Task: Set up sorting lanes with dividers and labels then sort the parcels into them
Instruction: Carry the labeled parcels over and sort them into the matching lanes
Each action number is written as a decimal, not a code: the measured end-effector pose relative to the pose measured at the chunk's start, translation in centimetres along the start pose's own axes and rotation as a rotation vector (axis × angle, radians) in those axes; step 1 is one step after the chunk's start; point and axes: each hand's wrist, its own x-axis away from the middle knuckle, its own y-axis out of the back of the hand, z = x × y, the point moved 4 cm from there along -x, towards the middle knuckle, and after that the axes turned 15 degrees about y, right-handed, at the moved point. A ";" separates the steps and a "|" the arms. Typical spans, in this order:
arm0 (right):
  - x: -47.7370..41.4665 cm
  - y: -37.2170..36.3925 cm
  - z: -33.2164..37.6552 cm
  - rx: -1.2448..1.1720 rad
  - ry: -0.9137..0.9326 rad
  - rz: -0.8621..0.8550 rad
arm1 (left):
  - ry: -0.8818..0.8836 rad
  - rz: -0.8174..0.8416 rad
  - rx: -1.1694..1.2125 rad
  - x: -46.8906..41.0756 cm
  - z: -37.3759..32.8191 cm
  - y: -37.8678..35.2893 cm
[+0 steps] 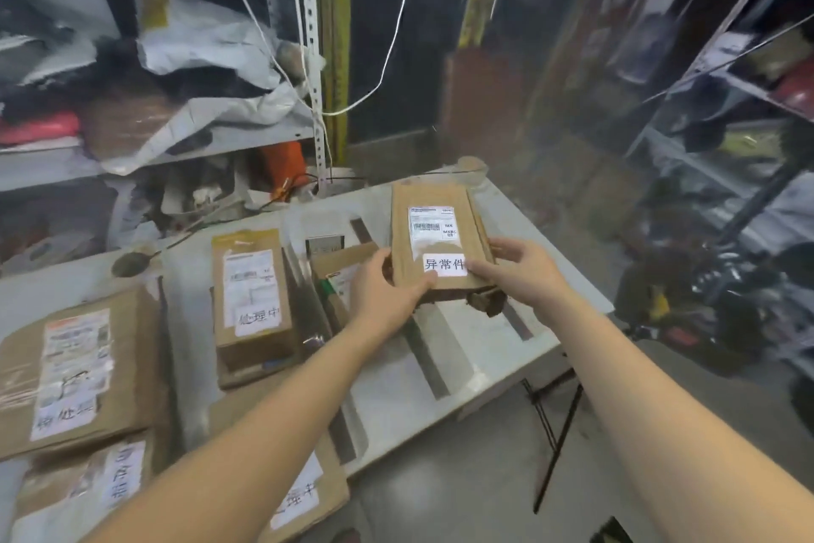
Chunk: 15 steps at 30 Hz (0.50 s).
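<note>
Parcels in brown cardboard lie across the white counter [480, 370] in front of you. At your 10 o'clock the largest parcel [75, 370] lies flat, with a shipping sheet and a handwritten white label on top. Closer in, at 9 o'clock, the corner parcel [88, 485] shows another handwritten label and is partly cut off by the frame.

At 11 o'clock the middle parcel [251, 291] sits on a second carton, label up, its writing too blurred to read. Your left forearm crosses over the near parcel [308, 494], which lies close to you. Just beside your left hand, the small parcel [339, 269] lies tilted and mostly hidden.

Your left hand [387, 291] grips the held parcel [436, 234] at its near left corner, thumb on top, fingers round the left edge. That parcel is at 12 o'clock, over the far right part of the counter. Its shipping sheet faces up, with a printed white label [445, 265] by its near edge. You cannot tell whether it touches the counter.

Your right hand [524, 274] grips the near right corner, thumb at the printed label's edge, fingers along the side. Dark strips [427, 362] run along the counter from beneath the parcel toward 6 o'clock. At 2 o'clock, metal shelving [749, 102] stands blurred.
</note>
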 end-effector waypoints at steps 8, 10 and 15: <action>-8.9 3.7 -8.2 0.014 0.006 0.165 | 0.142 -0.097 0.008 -4.4 -0.8 -8.5; -11.4 3.9 -10.0 0.028 0.032 0.236 | 0.208 -0.156 0.062 -5.4 -0.7 -10.7; -15.7 3.7 -12.7 0.111 0.100 0.374 | 0.370 -0.282 0.251 -7.5 -0.1 -15.7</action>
